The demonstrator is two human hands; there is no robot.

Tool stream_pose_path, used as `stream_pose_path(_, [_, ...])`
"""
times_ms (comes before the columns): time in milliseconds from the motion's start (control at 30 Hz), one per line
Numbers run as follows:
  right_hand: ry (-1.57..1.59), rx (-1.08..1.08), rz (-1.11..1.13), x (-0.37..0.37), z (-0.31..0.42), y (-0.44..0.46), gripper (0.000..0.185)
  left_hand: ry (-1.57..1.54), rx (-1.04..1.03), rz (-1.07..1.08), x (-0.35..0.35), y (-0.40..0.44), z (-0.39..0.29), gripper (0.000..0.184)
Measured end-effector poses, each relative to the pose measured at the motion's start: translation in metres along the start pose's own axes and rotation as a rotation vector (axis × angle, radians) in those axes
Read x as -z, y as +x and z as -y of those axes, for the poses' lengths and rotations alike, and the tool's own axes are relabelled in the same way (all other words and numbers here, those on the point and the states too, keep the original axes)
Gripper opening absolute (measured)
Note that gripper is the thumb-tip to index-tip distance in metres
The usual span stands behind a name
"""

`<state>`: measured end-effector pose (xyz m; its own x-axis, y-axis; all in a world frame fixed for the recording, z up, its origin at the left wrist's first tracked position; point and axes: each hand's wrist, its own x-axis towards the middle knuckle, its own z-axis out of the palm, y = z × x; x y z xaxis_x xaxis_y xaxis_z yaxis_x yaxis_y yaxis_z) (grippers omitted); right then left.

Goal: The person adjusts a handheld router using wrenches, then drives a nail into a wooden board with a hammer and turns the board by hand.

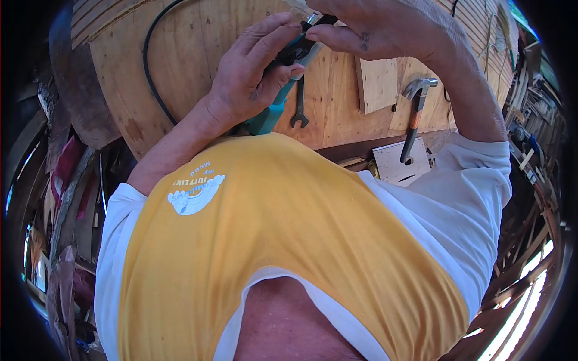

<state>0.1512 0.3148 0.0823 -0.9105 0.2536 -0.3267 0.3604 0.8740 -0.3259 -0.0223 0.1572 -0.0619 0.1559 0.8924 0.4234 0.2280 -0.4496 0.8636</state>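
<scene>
At the top of the head view, my left hand (250, 69) is closed around the upper part of a teal power tool (265, 120). A dark flat piece (325, 21) lies across the tool by a small metal part; I cannot make out its exact kind. The thumb of my right hand (385, 30) presses on that piece, while the other fingers run out of the top edge. Just below the hands, an open-end wrench (299, 108) lies on the plywood, its upper end hidden by the tool.
The plywood surface (180, 66) spreads under the tool. A black cable (146, 60) curves across its left side. To the right are a small wooden board (378, 84) and a claw hammer (414, 117) hanging over a pale plate (397, 165). Scrap wood (530, 240) crowds the sides.
</scene>
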Motion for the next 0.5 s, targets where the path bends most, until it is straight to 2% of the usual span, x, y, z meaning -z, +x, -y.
stream_pose_path(133, [-0.107,0.001,0.074,0.007,0.004,0.004,0.029,0.021,-0.002,0.011,0.001,0.001,0.000,0.058])
stream_pose_path(233, [-0.075,0.027,-0.047,0.014,0.005,0.002,0.029,0.019,-0.026,-0.008,0.000,0.001,0.001,0.059])
stream_pose_path(500, [-0.182,0.014,0.075,0.008,0.013,0.011,0.037,0.069,-0.060,-0.029,-0.002,0.001,0.005,0.060])
